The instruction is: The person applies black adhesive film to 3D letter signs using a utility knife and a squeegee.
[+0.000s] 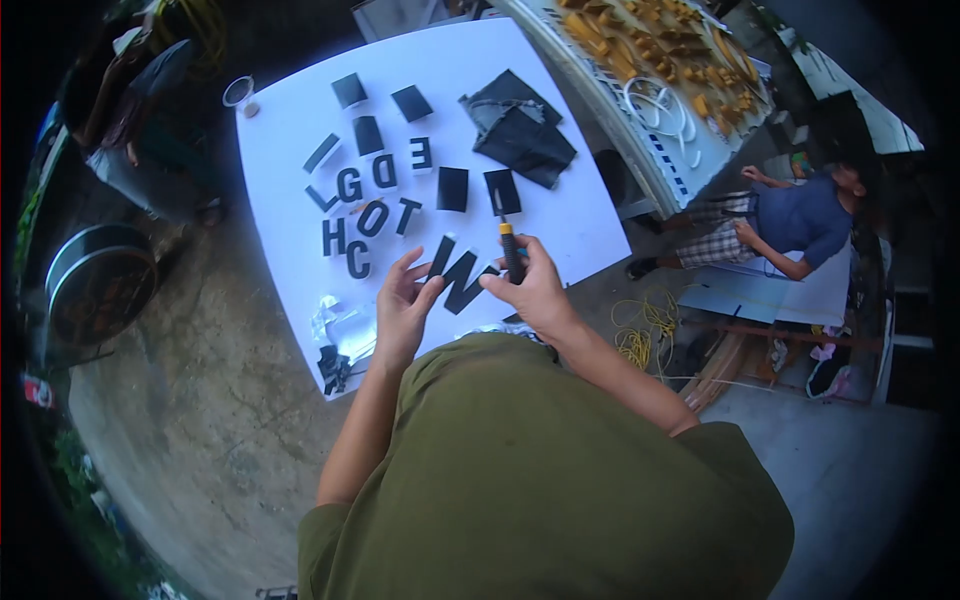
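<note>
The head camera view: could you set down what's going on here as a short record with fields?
Surface: white board laid flat, seen from above
Left hand: fingertips on the black letter M
Right hand: gripping a craft knife with a yellow and black handle, blade end pointing away from the person
Cut letters: black, loose on the board, among them L, G, D, E, H, O, T, C
Uncut pieces: black rectangles beside the letters
Also on board: dark folded cloth, small cup
Nearby: a seated person at right
</note>
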`<state>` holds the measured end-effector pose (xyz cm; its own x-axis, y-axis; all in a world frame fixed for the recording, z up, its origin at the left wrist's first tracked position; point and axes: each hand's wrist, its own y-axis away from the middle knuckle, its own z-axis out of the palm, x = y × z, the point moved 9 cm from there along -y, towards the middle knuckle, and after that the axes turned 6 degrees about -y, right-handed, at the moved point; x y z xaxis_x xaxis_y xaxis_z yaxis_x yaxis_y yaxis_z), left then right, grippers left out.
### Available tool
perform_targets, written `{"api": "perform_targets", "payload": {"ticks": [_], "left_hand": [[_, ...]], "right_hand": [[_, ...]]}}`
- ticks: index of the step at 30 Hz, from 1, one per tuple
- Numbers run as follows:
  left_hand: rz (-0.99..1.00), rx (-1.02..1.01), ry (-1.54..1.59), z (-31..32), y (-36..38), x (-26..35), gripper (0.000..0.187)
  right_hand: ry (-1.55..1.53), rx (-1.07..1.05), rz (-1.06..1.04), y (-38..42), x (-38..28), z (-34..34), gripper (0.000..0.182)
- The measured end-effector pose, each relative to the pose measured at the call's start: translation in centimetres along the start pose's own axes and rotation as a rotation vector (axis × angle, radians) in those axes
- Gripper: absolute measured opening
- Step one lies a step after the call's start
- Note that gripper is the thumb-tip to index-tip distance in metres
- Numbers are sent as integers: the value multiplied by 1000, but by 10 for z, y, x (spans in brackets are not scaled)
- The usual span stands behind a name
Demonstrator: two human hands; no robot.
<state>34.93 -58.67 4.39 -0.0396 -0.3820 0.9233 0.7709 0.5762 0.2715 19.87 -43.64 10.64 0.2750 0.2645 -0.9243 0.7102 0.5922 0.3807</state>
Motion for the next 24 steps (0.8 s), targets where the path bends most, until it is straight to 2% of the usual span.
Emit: {"api": "perform_targets", "payload": {"ticks": [2, 7, 10, 16, 22, 24], "left_hand": [[17, -42, 46, 3, 6, 20, 61], [15, -122, -59, -9, 8, 31, 62], [-12, -136, -29, -18, 8, 28, 64], [-63, -201, -31, -14, 11, 36, 78], [-125, -186, 7, -26, 13, 20, 80], [-144, -168, 18, -32, 15, 14, 79]], "right_hand": [[71, -16, -36, -3, 3, 3, 80], [72, -9, -78, 0, -5, 10, 81], [-11, 5, -54, 3, -6, 13, 75], [27, -12, -17, 8, -7, 21, 72], [-4, -45, 88, 5, 15, 24, 60], [-89, 3, 91, 7, 10, 24, 53]]}}
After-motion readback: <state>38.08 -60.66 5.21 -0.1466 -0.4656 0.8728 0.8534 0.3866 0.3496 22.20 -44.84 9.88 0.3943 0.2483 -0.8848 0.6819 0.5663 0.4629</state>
